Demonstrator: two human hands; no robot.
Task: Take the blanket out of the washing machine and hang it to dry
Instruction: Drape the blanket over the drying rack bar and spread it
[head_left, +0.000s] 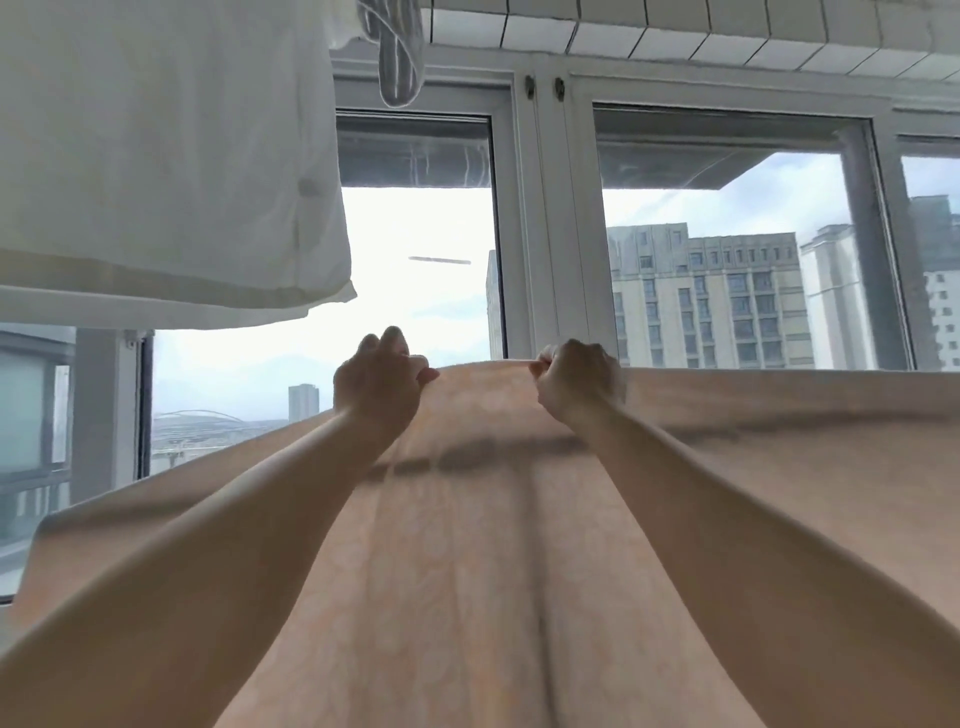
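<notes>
A pale peach blanket (483, 519) with a faint pattern spreads across the lower part of the head view, lifted high in front of the windows. Its top edge runs level to the right and slopes down to the left. My left hand (379, 384) grips that top edge with curled fingers. My right hand (576, 382) pinches the same edge a short way to the right. Both forearms reach up in front of the cloth. What the blanket hangs from, if anything, is hidden behind it.
A white sheet or pillowcase (166, 156) hangs at upper left, close above my left hand. A grey striped garment (397, 52) dangles at top centre. White-framed windows (545, 234) stand straight ahead, with tall buildings outside. A tiled ceiling edge (675, 26) runs above.
</notes>
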